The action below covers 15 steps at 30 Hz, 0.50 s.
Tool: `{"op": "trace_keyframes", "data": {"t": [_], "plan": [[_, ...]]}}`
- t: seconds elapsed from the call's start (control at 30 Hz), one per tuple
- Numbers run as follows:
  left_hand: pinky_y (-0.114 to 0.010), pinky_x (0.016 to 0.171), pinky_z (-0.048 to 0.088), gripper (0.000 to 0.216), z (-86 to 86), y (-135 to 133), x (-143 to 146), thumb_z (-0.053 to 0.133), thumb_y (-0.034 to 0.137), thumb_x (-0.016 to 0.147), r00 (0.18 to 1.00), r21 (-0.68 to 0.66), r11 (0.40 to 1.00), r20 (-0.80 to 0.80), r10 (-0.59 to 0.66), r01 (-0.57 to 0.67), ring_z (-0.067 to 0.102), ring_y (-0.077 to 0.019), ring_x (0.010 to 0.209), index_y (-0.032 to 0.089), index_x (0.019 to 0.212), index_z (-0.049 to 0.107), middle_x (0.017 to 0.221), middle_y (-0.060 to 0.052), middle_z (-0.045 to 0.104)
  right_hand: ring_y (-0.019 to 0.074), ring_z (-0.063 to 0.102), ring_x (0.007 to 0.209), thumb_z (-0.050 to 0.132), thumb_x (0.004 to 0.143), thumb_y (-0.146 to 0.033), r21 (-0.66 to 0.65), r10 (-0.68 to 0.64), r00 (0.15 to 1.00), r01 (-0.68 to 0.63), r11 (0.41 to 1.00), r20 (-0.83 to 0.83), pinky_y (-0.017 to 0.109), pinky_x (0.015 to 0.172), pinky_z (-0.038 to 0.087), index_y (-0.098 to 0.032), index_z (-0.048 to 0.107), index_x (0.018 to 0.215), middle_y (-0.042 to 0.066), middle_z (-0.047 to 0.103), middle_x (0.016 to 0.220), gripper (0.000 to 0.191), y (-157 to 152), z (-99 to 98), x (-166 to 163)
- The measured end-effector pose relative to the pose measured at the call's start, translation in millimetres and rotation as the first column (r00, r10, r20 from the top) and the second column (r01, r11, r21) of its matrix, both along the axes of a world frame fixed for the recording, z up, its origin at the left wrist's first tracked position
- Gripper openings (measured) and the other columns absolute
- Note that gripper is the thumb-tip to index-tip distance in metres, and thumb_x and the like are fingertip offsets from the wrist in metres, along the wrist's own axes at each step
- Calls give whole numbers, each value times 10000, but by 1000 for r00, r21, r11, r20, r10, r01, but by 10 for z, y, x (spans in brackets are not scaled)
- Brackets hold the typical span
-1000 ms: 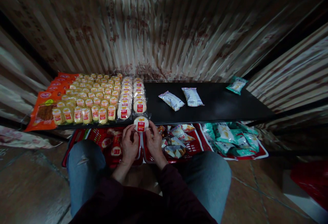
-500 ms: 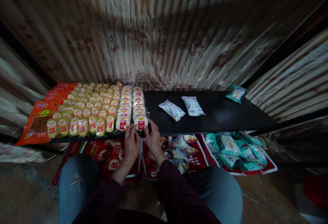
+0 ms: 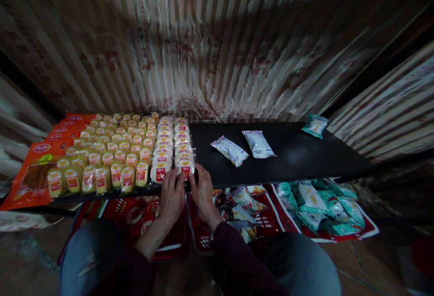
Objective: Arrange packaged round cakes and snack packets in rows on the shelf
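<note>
A round white cake in a clear wrapper with a red label stands at the front of the right-hand row, at the shelf's front edge. My left hand grips its lower left side, the fingertips close to the neighbouring wrapped cake. On the other side, my right hand has its thumb and fingers around the lower right edge. Behind it runs a row of similar round cakes. The fingers partly cover the front cake's bottom edge.
Small yellow packaged cakes and orange bags fill the left of the black shelf. Two white packets and a green packet lie on the right. Below are red baskets with packets; striped curtain behind.
The view has shifted slightly, so the shelf's front looks nearer and lower. Both hands stay at the same front cake, with only small shifts of the fingers.
</note>
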<state>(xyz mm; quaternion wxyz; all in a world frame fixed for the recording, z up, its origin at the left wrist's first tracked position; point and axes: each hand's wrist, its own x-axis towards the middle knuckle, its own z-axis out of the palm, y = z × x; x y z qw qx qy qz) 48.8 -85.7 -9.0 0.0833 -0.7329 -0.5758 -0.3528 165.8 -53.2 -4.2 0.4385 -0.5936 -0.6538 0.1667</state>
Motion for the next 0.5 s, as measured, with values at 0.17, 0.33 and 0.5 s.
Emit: {"op": "trace_keyframes", "data": {"t": [0.17,0.33,0.5], "plan": [[-538,1097,277,449,137,107,-26,474,160,856,985,-31,995,-146,-93,90,271,-318,1392,154,1304,514,1438,-152,430,255,548,1147,483,880,-333,-21,20,998,-22,1000,-66,464,1017,419,-162,585,1218,138,618,1224,392,-11,6,36],[-539,1126,224,506,175,215,-84,502,198,842,968,-48,985,-184,-172,166,159,-313,1431,153,1346,477,1494,-150,341,253,498,1249,451,892,-457,-150,-13,969,-25,988,-247,455,1058,394,-147,523,1301,148,530,1354,517,98,89,153],[-545,1129,220,544,149,245,-90,520,211,821,975,-61,985,-145,-168,160,170,-319,1427,150,1359,461,1486,-147,358,232,401,1343,338,914,-553,-212,-25,930,-58,976,-367,444,1137,290,-139,476,1348,121,469,1419,615,418,175,139]]}}
